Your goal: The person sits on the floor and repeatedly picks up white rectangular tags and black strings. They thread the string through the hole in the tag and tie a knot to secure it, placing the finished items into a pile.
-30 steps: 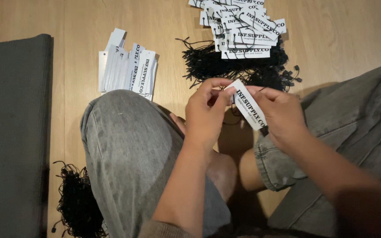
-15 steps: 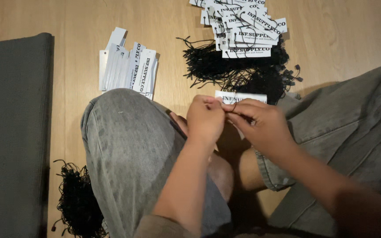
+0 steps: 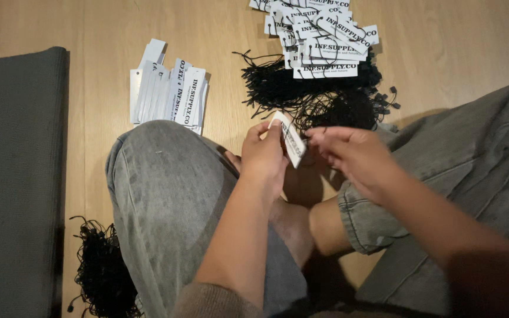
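My left hand (image 3: 265,154) pinches a white paper tag (image 3: 290,139) with black print, held upright over my crossed legs. My right hand (image 3: 354,156) is just right of the tag, fingers curled, apparently pinching a thin black string; the string is too fine to see clearly. A pile of black strings (image 3: 319,94) lies on the wooden floor (image 3: 443,53) just beyond my hands. Finished tags with strings (image 3: 325,35) are heaped at the top. A stack of plain white tags (image 3: 169,91) lies at the upper left.
I sit cross-legged in grey jeans, knees at left (image 3: 160,194) and right (image 3: 478,153). A dark grey mat (image 3: 16,176) covers the floor on the left. Another clump of black strings (image 3: 101,271) lies by my left knee.
The tag has turned from lying flat between both hands to standing upright in my left hand. My right hand has let go of it and moved slightly right.
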